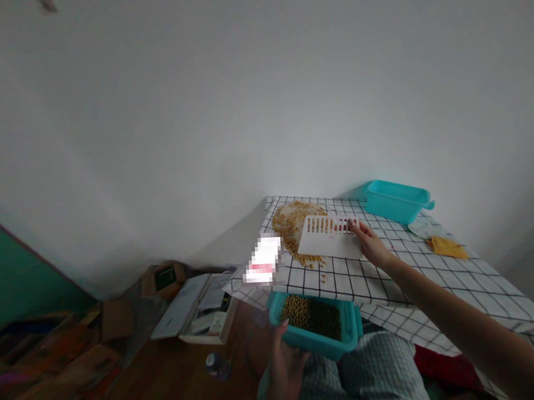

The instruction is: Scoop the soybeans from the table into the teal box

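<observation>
My right hand (368, 242) reaches across the table and grips the right edge of a white slotted scoop (328, 237), which lies flat on the checked tablecloth (432, 275) against a heap of yellow beans (292, 222). My left hand (284, 360) holds a teal tub (316, 326) by its near corner, below the table's front edge, above my lap. The tub is partly filled with beans. A few loose beans lie on the cloth in front of the scoop.
A second teal tub (396, 200) stands at the table's far side by the white wall. A yellow cloth (448, 247) and a pale plastic bag lie right of it. Cardboard boxes, papers and a bottle (217, 365) litter the wooden floor to the left.
</observation>
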`<state>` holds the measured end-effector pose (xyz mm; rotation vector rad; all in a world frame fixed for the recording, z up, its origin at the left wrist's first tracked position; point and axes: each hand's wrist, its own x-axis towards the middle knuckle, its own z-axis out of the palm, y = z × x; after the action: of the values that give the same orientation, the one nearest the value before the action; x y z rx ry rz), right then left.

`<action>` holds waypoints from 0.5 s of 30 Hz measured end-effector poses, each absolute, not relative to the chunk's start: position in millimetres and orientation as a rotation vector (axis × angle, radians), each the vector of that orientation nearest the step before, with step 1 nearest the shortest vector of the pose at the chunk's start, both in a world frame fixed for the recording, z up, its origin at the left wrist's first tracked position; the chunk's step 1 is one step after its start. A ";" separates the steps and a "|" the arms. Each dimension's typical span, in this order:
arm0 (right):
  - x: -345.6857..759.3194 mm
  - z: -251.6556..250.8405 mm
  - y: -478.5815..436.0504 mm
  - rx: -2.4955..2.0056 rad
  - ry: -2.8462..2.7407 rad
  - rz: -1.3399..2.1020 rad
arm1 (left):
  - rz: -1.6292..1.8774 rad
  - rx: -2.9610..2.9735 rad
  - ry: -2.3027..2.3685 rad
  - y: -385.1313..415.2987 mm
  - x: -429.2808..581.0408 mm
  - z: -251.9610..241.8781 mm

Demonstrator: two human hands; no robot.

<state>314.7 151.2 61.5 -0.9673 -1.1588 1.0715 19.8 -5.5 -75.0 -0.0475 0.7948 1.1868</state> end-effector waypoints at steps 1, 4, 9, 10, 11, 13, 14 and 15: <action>314.1 61.5 151.3 -0.965 -1.156 1.072 | 1.194 -0.045 0.788 -5.8 19.4 -74.8; 311.6 60.6 150.3 -0.958 -1.154 1.081 | 1.218 -0.042 0.782 -6.1 19.6 -75.3; 309.0 60.9 143.6 -0.965 -1.138 1.126 | 1.209 -0.051 0.834 -2.3 20.4 -85.3; 308.9 61.5 142.3 -0.972 -1.136 1.129 | 1.201 -0.057 0.842 -1.7 19.9 -87.0; 308.9 62.2 141.2 -0.980 -1.134 1.127 | 1.196 -0.060 0.846 -1.5 19.3 -88.0; 308.6 63.6 139.4 -0.992 -1.131 1.117 | 1.189 -0.058 0.826 -1.9 17.9 -87.3; 308.3 64.2 138.5 -0.994 -1.129 1.115 | 1.191 -0.058 0.812 -2.4 17.3 -85.7; 308.1 64.8 137.5 -0.994 -1.126 1.117 | 1.197 -0.063 0.806 -2.9 16.9 -83.4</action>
<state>308.1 137.5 64.8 -0.9942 -1.1261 1.1167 16.9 -2.9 -83.4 -0.0632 0.8057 1.1974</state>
